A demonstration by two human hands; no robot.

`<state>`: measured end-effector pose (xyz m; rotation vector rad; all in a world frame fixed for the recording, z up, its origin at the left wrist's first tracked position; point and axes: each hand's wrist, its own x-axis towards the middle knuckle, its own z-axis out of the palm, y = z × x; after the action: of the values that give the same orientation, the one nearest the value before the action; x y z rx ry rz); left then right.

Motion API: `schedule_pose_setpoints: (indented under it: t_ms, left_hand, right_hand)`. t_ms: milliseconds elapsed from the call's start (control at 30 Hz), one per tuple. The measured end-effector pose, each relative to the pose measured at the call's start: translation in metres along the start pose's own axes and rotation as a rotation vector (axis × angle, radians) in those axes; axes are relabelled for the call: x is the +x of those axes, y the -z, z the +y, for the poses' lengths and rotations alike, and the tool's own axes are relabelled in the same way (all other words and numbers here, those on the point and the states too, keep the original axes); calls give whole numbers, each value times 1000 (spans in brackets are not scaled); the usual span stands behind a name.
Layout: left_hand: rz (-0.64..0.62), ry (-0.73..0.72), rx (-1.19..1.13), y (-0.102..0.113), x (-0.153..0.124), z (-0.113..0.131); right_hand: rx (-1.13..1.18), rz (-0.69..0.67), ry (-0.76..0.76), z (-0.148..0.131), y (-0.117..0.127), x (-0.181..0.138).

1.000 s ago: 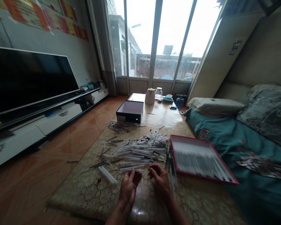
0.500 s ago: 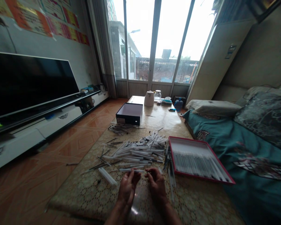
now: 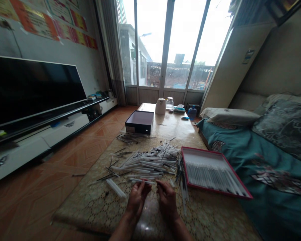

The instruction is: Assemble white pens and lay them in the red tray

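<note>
One white tube (image 3: pixel 149 182): left of the red tray (image 3: pixel 203 155), long axis crosswise, its right end pointing at the right hand (image 3: pixel 167 194).
Left hand (image 3: pixel 137 196): farther from the tray, pinching the tube between thumb and fingers.
Right fingertips: nearer the tray, drawn together just beside the tube's end; cannot tell whether they grip anything.
Loose pile (image 3: pixel 150 162): left of the tray.
</note>
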<state>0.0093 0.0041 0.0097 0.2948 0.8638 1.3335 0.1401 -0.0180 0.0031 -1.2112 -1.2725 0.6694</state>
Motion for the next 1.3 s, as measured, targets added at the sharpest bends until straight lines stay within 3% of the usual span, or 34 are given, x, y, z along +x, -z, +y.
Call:
schedule_pose_setpoints:
  t_ms: [433,800,1033,1300]
  left_hand:
    - [-65,-12,19,3,-1,0]
    - [-61,-21,32,1,-3,1]
    - [-127,-12,55,5,1,-1]
    - [-154,-3,59,5,-3,2]
  right_hand:
    - [148,-41,-164,-5,-1,1]
    - [109,-47,-128,3,-3,2]
    - [80,-83,-169,6,-3,1]
    - [-133,-106,-52,4,-3,0]
